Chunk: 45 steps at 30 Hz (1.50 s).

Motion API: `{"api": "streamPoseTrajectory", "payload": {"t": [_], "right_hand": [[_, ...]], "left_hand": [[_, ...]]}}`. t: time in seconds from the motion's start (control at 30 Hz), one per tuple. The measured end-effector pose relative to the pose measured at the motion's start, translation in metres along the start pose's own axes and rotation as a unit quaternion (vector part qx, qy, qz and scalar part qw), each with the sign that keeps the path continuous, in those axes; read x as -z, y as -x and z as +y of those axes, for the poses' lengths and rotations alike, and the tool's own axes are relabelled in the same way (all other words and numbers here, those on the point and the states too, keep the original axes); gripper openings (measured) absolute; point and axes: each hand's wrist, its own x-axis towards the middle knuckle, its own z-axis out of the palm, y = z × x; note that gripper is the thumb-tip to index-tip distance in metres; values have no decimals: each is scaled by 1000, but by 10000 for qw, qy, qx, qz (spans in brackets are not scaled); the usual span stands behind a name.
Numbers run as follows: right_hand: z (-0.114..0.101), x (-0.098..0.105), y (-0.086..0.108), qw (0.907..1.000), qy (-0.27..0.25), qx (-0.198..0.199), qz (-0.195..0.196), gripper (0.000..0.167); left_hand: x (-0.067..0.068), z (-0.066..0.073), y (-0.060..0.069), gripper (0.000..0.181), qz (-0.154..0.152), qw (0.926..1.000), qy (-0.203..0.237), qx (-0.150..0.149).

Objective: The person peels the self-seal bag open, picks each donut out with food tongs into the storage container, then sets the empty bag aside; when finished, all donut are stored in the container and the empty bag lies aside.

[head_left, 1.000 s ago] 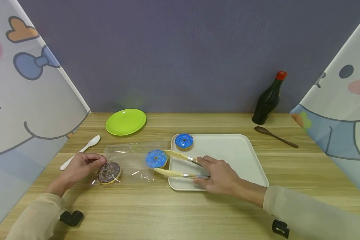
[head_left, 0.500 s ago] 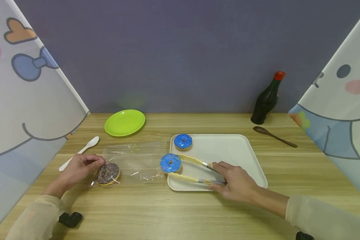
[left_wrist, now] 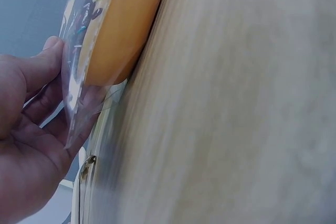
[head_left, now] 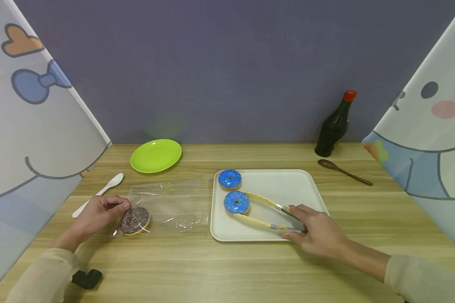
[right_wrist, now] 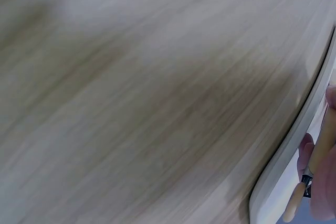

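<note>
My right hand (head_left: 320,232) grips a pair of tongs (head_left: 263,224) with pale yellow tips. Between those tips sits a blue sprinkled donut (head_left: 236,202), over the left part of the white tray (head_left: 277,181). Another blue donut (head_left: 229,179) lies just behind it in the tray's back left corner. My left hand (head_left: 100,216) pinches the edge of a clear plastic bag (head_left: 170,202). Inside the bag, close to my fingers, is a chocolate donut (head_left: 135,220); the left wrist view shows its orange-brown underside. In the right wrist view only part of the right hand and tongs appears.
A lime green plate (head_left: 156,155) stands at the back left, with a white spoon (head_left: 113,182) left of the bag. At the back right are a dark bottle (head_left: 331,130) with a red cap and a brown wooden spoon (head_left: 343,171). A grey wall closes off the back.
My right hand has drawn the tongs and the blue donut rightward, out of the bag and over the tray. The left hand stays at the bag's edge.
</note>
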Motion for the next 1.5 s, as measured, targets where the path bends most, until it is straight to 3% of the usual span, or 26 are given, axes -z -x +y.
{"api": "streamPoseTrajectory", "payload": {"t": [0.5,1.0,1.5], "right_hand": [[23,11,6,9987,153,-473,-81,60],[43,11,-1,9980,301,-545,134,62],[48,8,-10,9956,438,-828,-62,64]], "left_hand": [[0,-2,-1,15,10,10000,-26,33],[0,1,0,14,32,10000,50,-64],[-1,-1,-1,13,42,10000,23,-41]]}}
